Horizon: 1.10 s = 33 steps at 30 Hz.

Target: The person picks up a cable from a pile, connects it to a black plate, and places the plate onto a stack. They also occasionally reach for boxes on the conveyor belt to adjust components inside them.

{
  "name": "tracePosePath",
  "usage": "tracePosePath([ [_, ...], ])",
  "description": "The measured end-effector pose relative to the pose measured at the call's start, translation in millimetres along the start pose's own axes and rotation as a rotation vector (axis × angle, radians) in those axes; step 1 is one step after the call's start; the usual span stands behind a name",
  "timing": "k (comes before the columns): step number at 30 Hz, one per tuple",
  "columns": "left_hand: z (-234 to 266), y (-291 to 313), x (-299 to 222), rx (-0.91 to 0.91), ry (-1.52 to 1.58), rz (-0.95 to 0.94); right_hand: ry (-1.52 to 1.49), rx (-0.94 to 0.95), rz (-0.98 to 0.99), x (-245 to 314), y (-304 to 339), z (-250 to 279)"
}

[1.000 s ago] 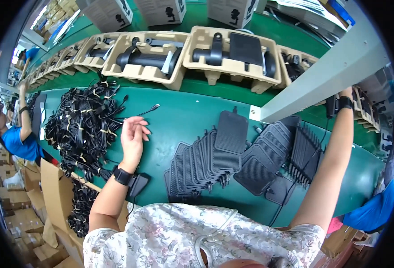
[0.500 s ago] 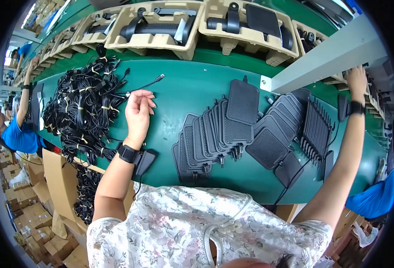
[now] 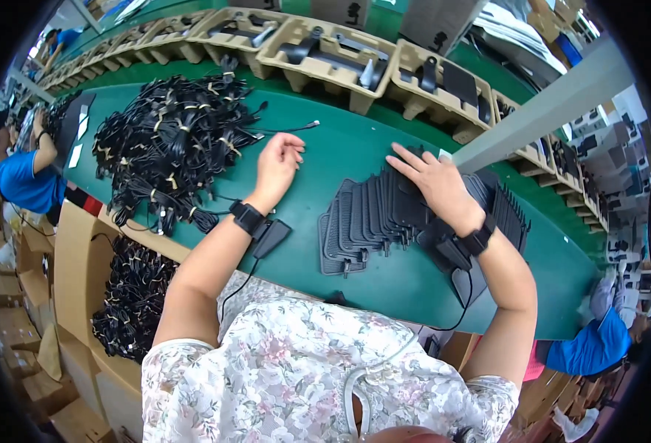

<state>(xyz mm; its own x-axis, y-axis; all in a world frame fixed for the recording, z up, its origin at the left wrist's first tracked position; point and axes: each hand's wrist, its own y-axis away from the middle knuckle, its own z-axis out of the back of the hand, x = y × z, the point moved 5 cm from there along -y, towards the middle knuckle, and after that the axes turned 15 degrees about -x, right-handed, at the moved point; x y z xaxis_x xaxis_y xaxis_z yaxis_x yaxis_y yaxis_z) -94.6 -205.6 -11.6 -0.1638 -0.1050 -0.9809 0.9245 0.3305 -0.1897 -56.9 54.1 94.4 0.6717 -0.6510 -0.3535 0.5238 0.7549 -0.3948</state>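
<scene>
My right hand [image 3: 443, 190] lies with fingers stretched over the far end of a fanned row of black rectangular plates [image 3: 369, 214]. The plates have textured faces and small stubs on their edges; my hand hides part of the row. Another row of plates [image 3: 514, 214] stands to its right. My left hand [image 3: 277, 166] is loosely curled above the green table [image 3: 303, 244], with nothing visible in it. It is nearest to a large heap of black cables [image 3: 170, 144] bundled with pale ties. One cable end with a light plug [image 3: 313, 124] sticks out toward that hand.
Moulded tan trays [image 3: 325, 63] holding black parts line the far side. A grey metal beam [image 3: 547, 103] slants in from the right. A cardboard box [image 3: 74, 288] of cables [image 3: 137, 303] stands at the left. People in blue work at the left [image 3: 26, 181] and right [image 3: 595, 343].
My right hand has come back from the trays at the far right onto the plates. My left hand stays curled beside the cables. The whole view has shifted.
</scene>
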Motion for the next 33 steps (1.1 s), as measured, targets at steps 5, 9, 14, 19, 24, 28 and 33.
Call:
tracePosePath([
  [5, -1, 1, -5, 0.002, -0.008, -0.041, -0.018, 0.186, 0.061, -40, -7, -33],
  [9, 7, 2, -7, -0.028, -0.026, -0.055, -0.145, -0.071, -0.067, -50, -53, 2],
  [14, 3, 1, -6, -0.017, -0.076, -0.101, -0.441, -0.442, -0.706, -81, -115, 9],
  [19, 3, -1, -8, 0.010, -0.067, -0.159, -0.785, -0.415, -1.091, -95, -150, -48],
  [24, 6, 1, -24, -0.036, -0.088, -0.184, -0.658, 0.008, -1.096, -116, -153, -79],
  [28, 9, 2, -25, -0.058, -0.148, -0.254, 0.001, -0.155, -0.707, -83, -178, -55],
  [33, 1, 4, -24, -0.074, -0.176, -0.305, -0.313, -0.443, -0.235, 23, -228, -21],
])
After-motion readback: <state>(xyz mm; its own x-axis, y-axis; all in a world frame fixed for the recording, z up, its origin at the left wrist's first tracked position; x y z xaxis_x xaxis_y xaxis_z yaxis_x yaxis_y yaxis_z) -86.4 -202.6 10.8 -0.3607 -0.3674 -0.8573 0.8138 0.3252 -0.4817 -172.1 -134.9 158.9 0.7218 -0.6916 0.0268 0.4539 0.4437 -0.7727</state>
